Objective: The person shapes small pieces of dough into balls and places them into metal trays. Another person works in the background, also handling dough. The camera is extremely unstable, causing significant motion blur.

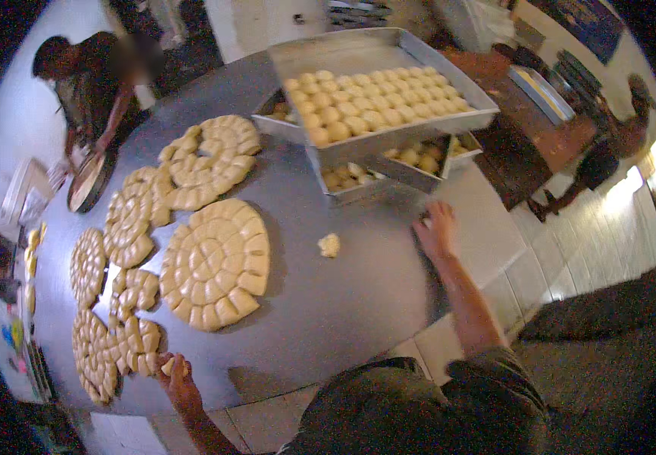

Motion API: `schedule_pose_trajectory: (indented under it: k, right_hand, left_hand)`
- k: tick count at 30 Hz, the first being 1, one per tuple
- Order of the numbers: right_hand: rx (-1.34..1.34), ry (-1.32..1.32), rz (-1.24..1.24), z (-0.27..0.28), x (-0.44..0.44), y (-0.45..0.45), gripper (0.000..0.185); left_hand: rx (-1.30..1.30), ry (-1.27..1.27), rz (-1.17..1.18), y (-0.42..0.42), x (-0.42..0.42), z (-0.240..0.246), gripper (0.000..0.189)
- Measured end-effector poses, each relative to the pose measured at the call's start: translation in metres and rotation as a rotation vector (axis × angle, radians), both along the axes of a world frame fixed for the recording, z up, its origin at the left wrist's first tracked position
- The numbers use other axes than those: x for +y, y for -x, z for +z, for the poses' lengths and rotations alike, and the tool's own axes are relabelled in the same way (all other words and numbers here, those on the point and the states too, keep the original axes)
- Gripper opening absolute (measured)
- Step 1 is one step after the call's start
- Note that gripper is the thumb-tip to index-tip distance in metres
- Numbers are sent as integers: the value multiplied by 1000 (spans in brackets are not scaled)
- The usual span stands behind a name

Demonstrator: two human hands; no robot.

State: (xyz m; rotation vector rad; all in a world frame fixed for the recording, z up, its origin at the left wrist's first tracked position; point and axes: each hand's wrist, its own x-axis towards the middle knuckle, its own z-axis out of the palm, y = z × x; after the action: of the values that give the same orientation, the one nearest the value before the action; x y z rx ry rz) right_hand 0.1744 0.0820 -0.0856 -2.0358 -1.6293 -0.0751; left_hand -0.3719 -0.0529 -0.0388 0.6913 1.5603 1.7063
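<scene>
My left hand [178, 382] is closed around a small piece of dough [170, 367], beside a cut slab of dough [137, 346] at the near left of the metal table [328, 318]. My right hand [436, 227] is at the table's right edge, below the trays; something small and pale may be at its fingertips, too blurred to tell. A large round of dough [214, 264], scored into segments, lies between my hands, left of centre. A small loose lump of dough [329, 245] rests nearer my right hand. More divided dough rounds [129, 219] lie along the left.
Stacked metal trays [407, 128] stand at the far right of the table, the top one holding rows of dough balls [379, 102]. At the far left a co-worker [92, 85] bends over a round pan [90, 181]. Another person [595, 159] is by a brown table [555, 133] at right.
</scene>
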Motion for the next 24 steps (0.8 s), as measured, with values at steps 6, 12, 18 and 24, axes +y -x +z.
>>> schedule_pose_trajectory:
  k: [6,12,18,24]
  right_hand:
    - [65,-164,318,-8,-42,16,19]
    - [-95,49,207,9,-45,10,25]
    - [744,197,436,78,-55,-52,35]
    - [1291,-576,723,234,137,-5,33]
  left_hand:
    - [195,161,-223,-61,42,-1,24]
    - [315,197,-575,-134,72,27,51]
    - [70,185,-432,-104,64,3,44]
    - [54,125,36,-150,45,16,25]
